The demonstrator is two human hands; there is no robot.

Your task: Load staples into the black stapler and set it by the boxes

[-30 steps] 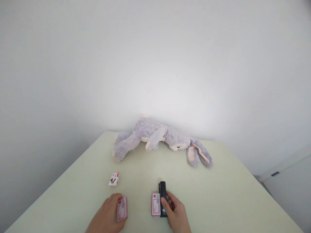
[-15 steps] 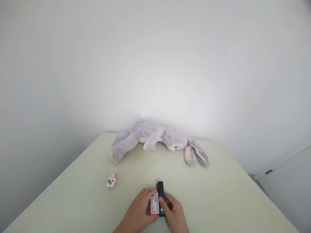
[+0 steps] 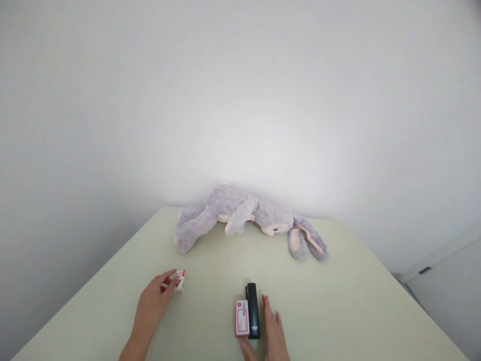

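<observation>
L hand (image 3: 153, 300), forearm cut off at bottom edge, reaches fwd w/ fingers closing loosely on small red/white box (image 3: 178, 280); box partly hidden by fingertips, print unreadable. Centre: pink/white box (image 3: 242, 318) lies flat, touching black stapler (image 3: 253, 310). R hand (image 3: 273, 335), wrist cut off, lies flat & open just beside stapler, holding nothing. Pale green table (image 3: 356, 311); grey plush rabbit (image 3: 248, 218) at far edge vs white wall.

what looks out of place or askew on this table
The plush rabbit stands out: it lies flopped on its side at the far edge of the table, ears splayed. The small box under the left hand sits tilted. The stapler and pink box by the right hand lie neatly parallel.
</observation>
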